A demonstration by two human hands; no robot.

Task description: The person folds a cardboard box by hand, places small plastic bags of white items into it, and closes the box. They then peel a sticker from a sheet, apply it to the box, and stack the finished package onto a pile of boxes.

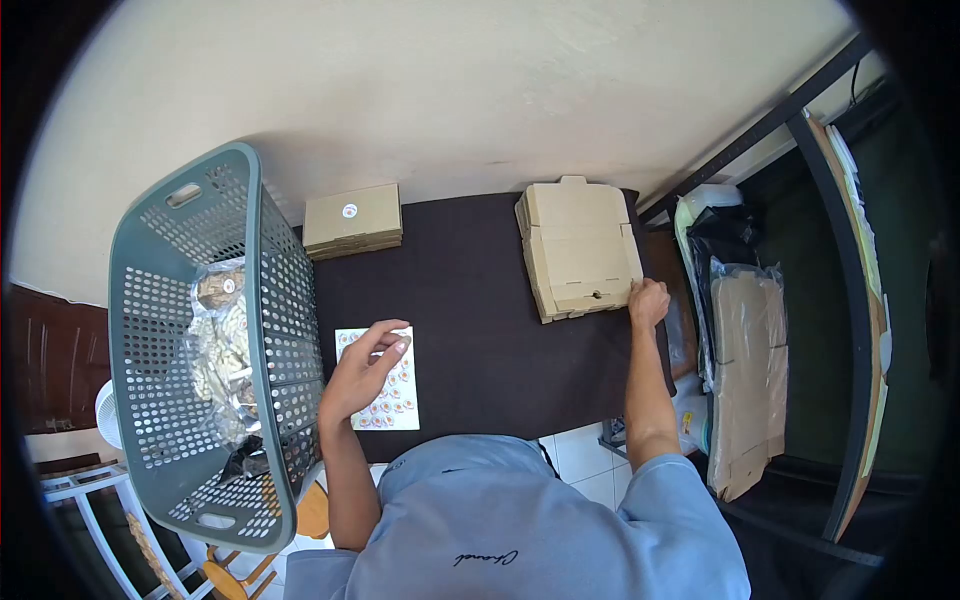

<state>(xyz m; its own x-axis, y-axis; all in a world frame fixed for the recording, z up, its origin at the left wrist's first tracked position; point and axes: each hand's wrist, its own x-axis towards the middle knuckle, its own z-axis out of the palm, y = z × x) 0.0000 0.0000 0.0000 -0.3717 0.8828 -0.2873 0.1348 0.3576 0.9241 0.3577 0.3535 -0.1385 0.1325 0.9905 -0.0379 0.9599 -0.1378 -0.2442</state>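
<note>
My left hand [368, 368] hovers over a white sheet of round stickers [388, 408], its thumb and fingers curled toward each other; whether a small sticker is between them is too small to tell. At the right, my right hand [649, 302] has its fingers closed on the lower right corner of the top flat cardboard box [585, 250] in a stack. Behind the sheet, against the wall, a pile of folded cardboard boxes [352, 222] carries a round sticker [350, 211] on its top.
A large grey-green basket [285, 290] with plastic-wrapped items stands at the left on the dark cloth's [470, 300] side. Right of the table are plastic-wrapped cardboard [745, 370] and a black metal rack [845, 250]. A stool [235, 580] is below left.
</note>
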